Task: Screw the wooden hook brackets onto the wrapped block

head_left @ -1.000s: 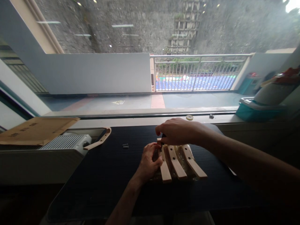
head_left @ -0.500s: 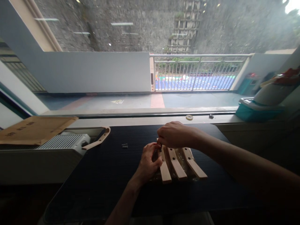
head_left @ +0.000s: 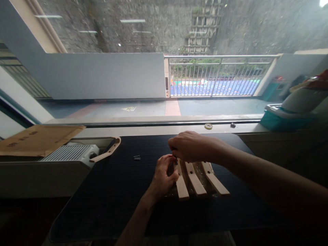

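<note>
Three bent wooden pieces with dark holes lie side by side on clear plastic wrap: a left piece [head_left: 182, 188], a middle piece [head_left: 196, 183] and a right piece [head_left: 217, 183]. My left hand [head_left: 164, 173] is closed on the left edge of the left piece, thumb near its lower hole. Over that piece's upper end, my right hand [head_left: 187, 145] is closed in a pinch. Something small and dark shows under its fingertips, too hidden to name. My right hand and wrist cover the far ends of the pieces.
Loose screws [head_left: 137, 158] lie on the black table [head_left: 115, 198] to the left. A curved wooden piece [head_left: 110, 150] rests at the table's left edge, near a radiator [head_left: 70, 153] and brown cardboard [head_left: 41, 139]. A roll of tape [head_left: 208, 126] sits on the windowsill.
My right hand has turned slightly and shifted a little left over the upper end of the left piece. My left hand keeps its hold. The whole view has shifted slightly.
</note>
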The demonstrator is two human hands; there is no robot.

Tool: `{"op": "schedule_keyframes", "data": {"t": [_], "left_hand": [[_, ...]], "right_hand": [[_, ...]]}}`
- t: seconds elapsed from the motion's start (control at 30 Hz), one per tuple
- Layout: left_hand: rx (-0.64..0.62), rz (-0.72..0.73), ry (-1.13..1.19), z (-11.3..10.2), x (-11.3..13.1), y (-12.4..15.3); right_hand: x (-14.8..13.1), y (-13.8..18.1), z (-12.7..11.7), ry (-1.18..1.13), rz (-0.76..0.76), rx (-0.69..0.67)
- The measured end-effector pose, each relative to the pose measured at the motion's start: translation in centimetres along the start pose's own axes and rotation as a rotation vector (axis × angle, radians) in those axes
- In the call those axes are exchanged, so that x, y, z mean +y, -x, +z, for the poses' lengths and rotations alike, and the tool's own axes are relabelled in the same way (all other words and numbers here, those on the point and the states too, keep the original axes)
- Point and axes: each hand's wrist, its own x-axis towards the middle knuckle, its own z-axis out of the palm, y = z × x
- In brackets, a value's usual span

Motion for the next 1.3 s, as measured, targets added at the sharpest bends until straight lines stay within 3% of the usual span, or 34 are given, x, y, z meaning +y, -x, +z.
{"op": "schedule_keyframes", "data": {"t": [0.2, 0.37, 0.5, 0.8, 0.97, 1.3], "left_hand": [[0.013, 0.016, -0.012, 0.3, -0.5, 0.0], [0.025, 0.016, -0.01, 0.3, -0.6, 0.0], [0.009, 0.003, -0.004, 0.2, -0.4, 0.1], [-0.003, -0.004, 0.013, 0.1, -0.2, 0.1], [0.023, 0.011, -0.003, 0.3, -0.5, 0.0], [-0.009, -0.004, 0.003, 0.1, -0.3, 0.1]], "right_hand": [[0.5, -0.1, 0.8, -0.033, 0.056, 0.076], [0.5, 0.6, -0.3, -0.018, 0.033, 0.088], [0.2, 0.8, -0.9, -0.028, -0.026, 0.026], [0.4, -0.1, 1.3, -0.044, 0.045, 0.074], [1.0, 0.1, 1.2, -0.066, 0.102, 0.086], [0.4, 0.8, -0.3, 0.01, -0.016, 0.001]]}}
